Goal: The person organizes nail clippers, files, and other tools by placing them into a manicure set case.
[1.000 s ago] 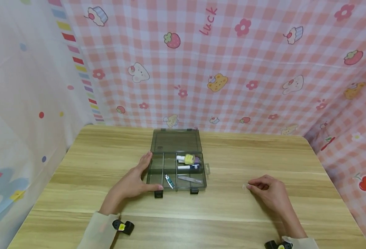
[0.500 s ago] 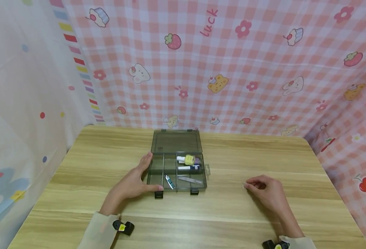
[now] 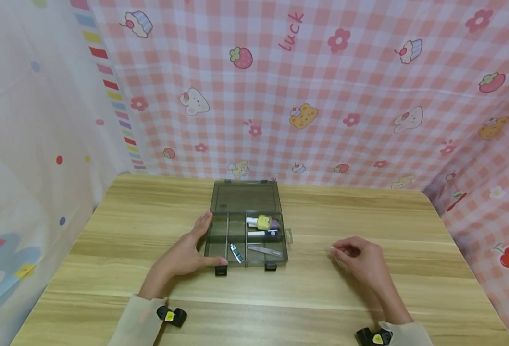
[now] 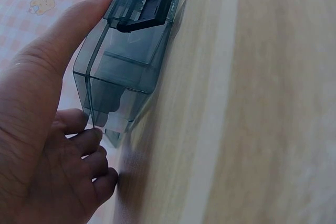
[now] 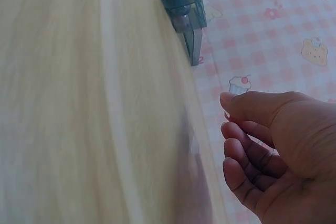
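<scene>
A smoky see-through compartment box (image 3: 216, 247) lies on the table with its lid (image 3: 245, 196) raised at the back. My left hand (image 3: 182, 254) holds its left end, thumb along the front edge and fingers against the side wall. Off to the right, my right hand (image 3: 362, 262) pinches a small clear piece (image 5: 227, 114) between thumb and index finger; the fingertips mostly hide it. Inside the box are a yellow nail polish bottle (image 3: 264, 222), a dark blue one (image 3: 271, 233), a purple one (image 3: 274, 223), a nail clipper (image 3: 236, 253) and a slim silvery tool (image 3: 265, 250).
Two black latches, one at the front left (image 3: 221, 270), hang from the box's front. A clear hanging tab (image 3: 289, 235) juts from its right side. The wooden table (image 3: 254, 307) meets a pink checked cloth (image 3: 263, 96) at the back.
My right hand has picked the small clear piece off the table and moved slightly left with it. The left hand and the box have stayed in place.
</scene>
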Demonstrator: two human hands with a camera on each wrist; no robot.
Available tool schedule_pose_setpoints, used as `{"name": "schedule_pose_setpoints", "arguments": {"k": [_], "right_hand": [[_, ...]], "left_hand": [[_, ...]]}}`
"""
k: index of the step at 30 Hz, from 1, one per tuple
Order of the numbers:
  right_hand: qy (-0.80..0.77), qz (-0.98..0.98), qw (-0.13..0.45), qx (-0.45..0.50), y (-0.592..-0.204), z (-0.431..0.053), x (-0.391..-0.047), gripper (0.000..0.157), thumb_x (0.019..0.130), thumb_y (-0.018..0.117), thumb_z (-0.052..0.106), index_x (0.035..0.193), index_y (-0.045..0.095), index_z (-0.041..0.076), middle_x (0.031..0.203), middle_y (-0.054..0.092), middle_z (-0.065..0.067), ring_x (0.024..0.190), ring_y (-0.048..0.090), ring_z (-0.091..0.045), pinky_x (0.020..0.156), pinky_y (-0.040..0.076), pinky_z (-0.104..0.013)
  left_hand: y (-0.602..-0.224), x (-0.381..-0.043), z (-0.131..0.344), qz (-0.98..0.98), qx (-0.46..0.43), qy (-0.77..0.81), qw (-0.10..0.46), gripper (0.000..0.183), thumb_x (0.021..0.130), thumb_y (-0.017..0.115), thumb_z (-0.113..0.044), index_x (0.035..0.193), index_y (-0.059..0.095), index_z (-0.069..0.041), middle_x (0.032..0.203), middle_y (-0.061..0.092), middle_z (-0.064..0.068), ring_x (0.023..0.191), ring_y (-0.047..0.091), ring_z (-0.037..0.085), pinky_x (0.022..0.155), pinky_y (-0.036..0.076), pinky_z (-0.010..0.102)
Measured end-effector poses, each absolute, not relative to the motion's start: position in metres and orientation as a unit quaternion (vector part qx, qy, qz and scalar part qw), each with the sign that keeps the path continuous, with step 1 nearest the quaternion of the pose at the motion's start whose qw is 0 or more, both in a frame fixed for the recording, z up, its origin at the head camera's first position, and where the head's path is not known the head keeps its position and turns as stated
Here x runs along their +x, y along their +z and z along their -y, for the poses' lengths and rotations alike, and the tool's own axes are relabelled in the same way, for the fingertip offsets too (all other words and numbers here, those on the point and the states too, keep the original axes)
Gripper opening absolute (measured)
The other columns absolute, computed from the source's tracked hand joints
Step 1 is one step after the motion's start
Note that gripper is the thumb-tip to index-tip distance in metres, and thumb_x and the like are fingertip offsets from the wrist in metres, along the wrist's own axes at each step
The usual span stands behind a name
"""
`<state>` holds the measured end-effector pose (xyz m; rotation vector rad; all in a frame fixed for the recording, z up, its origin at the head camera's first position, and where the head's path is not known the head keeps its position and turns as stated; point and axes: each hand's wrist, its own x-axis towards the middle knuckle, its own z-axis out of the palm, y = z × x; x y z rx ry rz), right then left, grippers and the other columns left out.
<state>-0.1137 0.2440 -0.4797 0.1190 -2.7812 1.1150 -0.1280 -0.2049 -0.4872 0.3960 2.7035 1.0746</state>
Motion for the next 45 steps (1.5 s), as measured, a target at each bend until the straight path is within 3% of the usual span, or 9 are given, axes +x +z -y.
{"name": "schedule_pose_setpoints", "arguments": {"k": [29,45], "right_hand": [[0.418,0.901,0.06,0.102,-0.454,-0.175,-0.135,0.009,0.087,0.084,0.019,0.094,0.079,0.016,0.084,0.072,0.002,0.074,0.061,-0.012,0.065,0.052,-0.02],[0.434,0.89,0.052,0.134,-0.439,-0.143,-0.148,0.009,0.086,0.084,0.017,0.093,0.08,0.013,0.082,0.073,0.001,0.073,0.061,-0.012,0.065,0.053,-0.02]], "left_hand": [[-0.487,-0.128,0.206,-0.915,0.14,0.364,0.1,0.133,0.071,0.079,-0.075,0.167,0.003,-0.023,0.175,-0.001,0.002,0.161,0.008,0.034,0.125,0.023,0.062],[-0.486,-0.128,0.205,-0.911,0.132,0.374,0.11,0.133,0.071,0.082,-0.07,0.167,0.003,-0.022,0.175,-0.001,0.002,0.161,0.007,0.034,0.125,0.022,0.062]]}}
